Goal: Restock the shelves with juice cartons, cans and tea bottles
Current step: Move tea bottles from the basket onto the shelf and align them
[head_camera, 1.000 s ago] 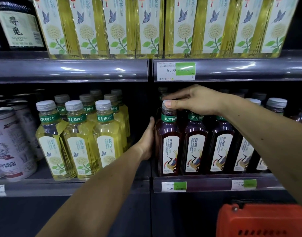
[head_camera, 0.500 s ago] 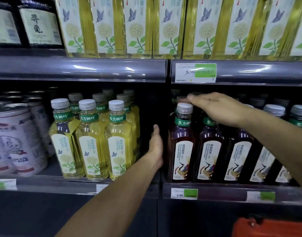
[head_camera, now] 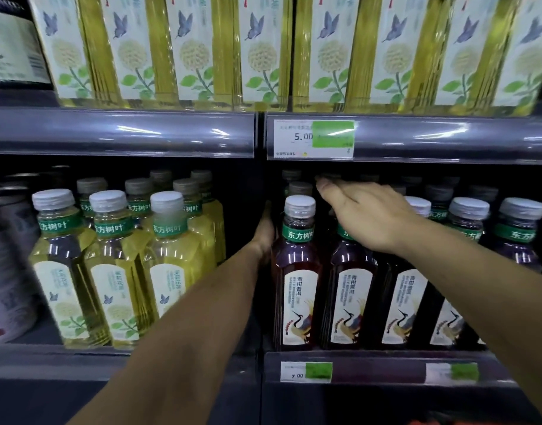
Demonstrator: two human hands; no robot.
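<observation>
A row of dark tea bottles (head_camera: 297,271) with white caps and crane labels stands on the right half of the middle shelf (head_camera: 386,366). My right hand (head_camera: 364,210) lies flat over the caps of that row. Its straight fingers reach towards the bottles further back. My left hand (head_camera: 265,231) is edge-on in the gap left of the row, pressed against the side of the front-left dark bottle. Its fingertips are hidden in the dark behind. Yellow tea bottles (head_camera: 168,271) stand in rows to the left of the gap.
Tall cartons with flower and butterfly prints (head_camera: 189,56) fill the upper shelf, above a price tag reading 5.00 (head_camera: 314,138). Large cans (head_camera: 5,286) stand at the far left of the middle shelf. A dark labelled bottle (head_camera: 8,41) sits at the top left.
My right hand let go of the front-left bottle's cap and stretched flat further back over the caps. My left hand slid deeper along that bottle's side. The view has moved closer.
</observation>
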